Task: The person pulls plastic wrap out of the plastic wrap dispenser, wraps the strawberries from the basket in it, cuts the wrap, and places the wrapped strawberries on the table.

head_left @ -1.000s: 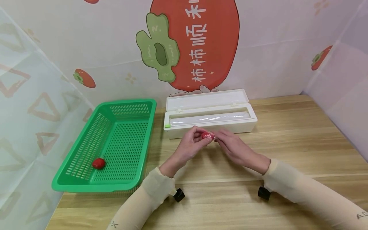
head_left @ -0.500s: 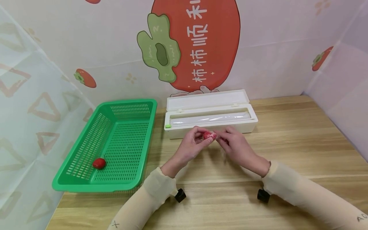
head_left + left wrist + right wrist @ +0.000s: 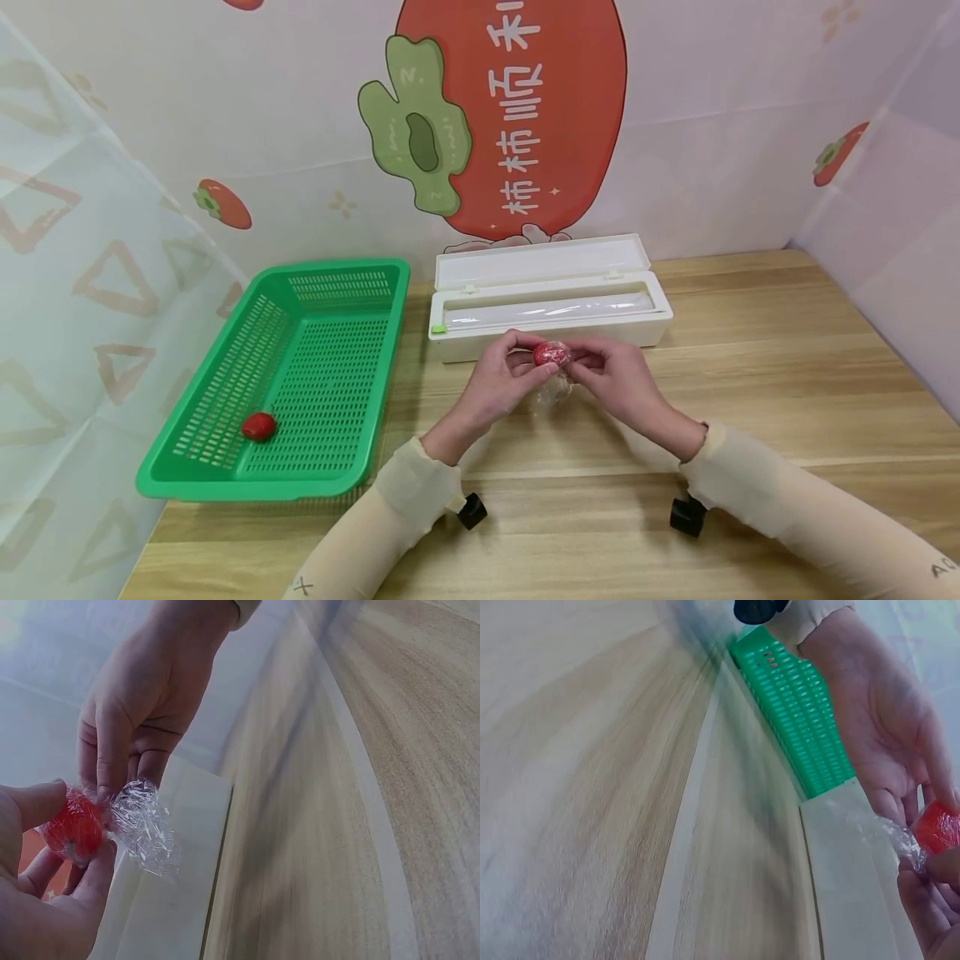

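Between the thumb and fingers of my left hand [image 3: 491, 383] is a small red round fruit [image 3: 552, 353], tightly wrapped in shiny cling film. From its side sticks a crumpled tail of clear cling film [image 3: 146, 829], which hangs below the fruit in the head view. My right hand [image 3: 626, 379] pinches the film where it gathers against the fruit; its fingertips are right at the red surface. In the right wrist view the film tail [image 3: 900, 838] trails left of the pinching fingers. Both hands are above the wooden table, just in front of a white box.
The white cling film box [image 3: 551, 335] stands lid up behind the hands, with a film roll [image 3: 547, 310] inside and a green slider [image 3: 439, 329] on its edge. At left, a green basket [image 3: 273, 490] contains another red fruit [image 3: 258, 427]. Patterned walls enclose the table.
My right fingers, stretched flatter a second ago, are now curled in and pinching the film. The wrapped fruit has shifted slightly right, and the film tail now shows below it.
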{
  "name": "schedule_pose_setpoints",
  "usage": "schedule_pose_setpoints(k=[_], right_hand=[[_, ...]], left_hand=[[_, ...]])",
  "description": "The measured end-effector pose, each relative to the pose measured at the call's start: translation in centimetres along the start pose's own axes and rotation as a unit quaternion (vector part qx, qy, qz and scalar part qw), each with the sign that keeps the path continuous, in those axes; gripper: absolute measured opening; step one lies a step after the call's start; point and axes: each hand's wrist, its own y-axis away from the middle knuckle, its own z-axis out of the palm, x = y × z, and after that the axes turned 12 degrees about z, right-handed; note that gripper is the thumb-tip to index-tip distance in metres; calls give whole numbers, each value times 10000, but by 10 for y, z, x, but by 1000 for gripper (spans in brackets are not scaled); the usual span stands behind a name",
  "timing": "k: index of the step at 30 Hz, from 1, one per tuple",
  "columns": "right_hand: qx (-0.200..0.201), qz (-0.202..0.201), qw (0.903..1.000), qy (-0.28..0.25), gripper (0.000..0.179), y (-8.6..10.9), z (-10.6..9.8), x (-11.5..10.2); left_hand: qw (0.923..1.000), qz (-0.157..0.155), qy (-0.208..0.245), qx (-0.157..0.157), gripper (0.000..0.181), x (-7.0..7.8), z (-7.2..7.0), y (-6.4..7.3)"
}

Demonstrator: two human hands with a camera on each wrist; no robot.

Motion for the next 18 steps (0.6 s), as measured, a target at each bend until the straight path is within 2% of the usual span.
schedule_pose_setpoints(k=[5, 9, 14, 18], right_hand=[[-85, 342, 9988, -352, 33, 0, 1, -3], [-313, 657, 9955, -601, 40, 1, 2, -6], [-594, 1135, 9854, -1122, 46, 5, 3, -9], [-708, 1293, 9787, -1430, 47, 6, 4, -9]], left_hand=[[9999, -83, 105, 83, 41, -1, 0, 0], [9998, -111, -23, 168, 42, -4, 1, 2], [9996, -201, -118, 154, 39, -8, 2, 3], [9992, -378, -76, 132, 36, -10, 3, 4]])
